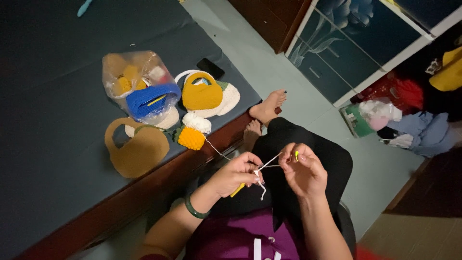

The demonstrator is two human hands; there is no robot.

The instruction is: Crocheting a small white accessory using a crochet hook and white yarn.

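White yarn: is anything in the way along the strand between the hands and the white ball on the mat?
Nothing visible. The yarn runs free from the white ball, past the yellow ball beside it, over the mat's wooden edge, to the left hand. A short stretch spans to the right hand.

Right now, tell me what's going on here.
A seated person works white yarn between both hands. The left hand pinches the strand and holds a yellow crochet hook; the right hand pulls the yarn taut. The strand runs to a white ball on the dark mat, beside a yellow crocheted piece, small crocheted bags and a plastic bag of yarn.
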